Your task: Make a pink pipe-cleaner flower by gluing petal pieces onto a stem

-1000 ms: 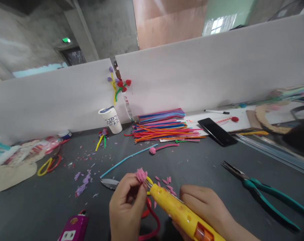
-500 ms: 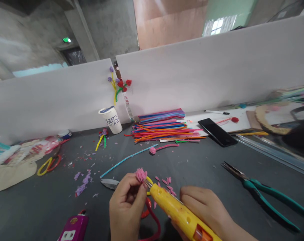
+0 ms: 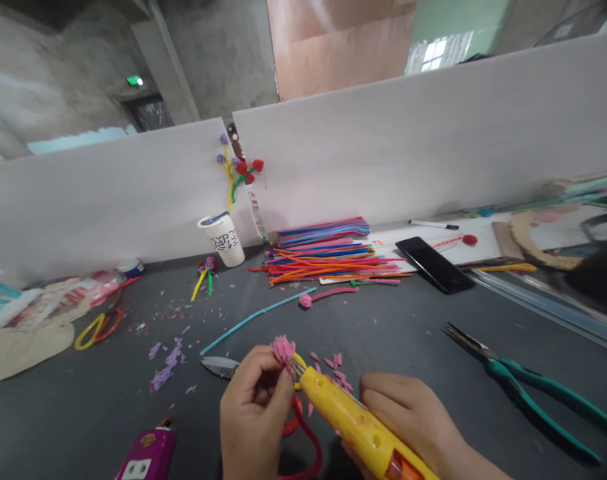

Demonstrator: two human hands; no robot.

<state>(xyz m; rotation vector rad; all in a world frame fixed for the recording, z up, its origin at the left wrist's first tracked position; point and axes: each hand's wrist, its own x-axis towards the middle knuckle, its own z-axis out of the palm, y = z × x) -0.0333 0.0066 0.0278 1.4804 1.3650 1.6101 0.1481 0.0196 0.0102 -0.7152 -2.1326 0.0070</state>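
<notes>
Between the thumb and fingers of my left hand (image 3: 256, 410) is a small pink fuzzy flower (image 3: 283, 349). My right hand (image 3: 408, 407) is wrapped round a yellow glue gun (image 3: 351, 420), whose metal tip touches or nearly touches the underside of the flower. A dark red cord or stem (image 3: 311, 443) curves below my left hand. Scissors (image 3: 221, 367) with red and yellow handles lie partly hidden behind that hand. Loose pink petals (image 3: 337, 373) are scattered beyond the gun.
Beyond my hands lie a blue stem (image 3: 256, 313), a pink-headed stem (image 3: 306, 301) and many coloured pipe cleaners (image 3: 323, 260). Green-handled pliers (image 3: 513, 380) and a phone (image 3: 433, 263) are at right. A paper cup (image 3: 226, 240) and purple power socket (image 3: 148, 453) stand at left.
</notes>
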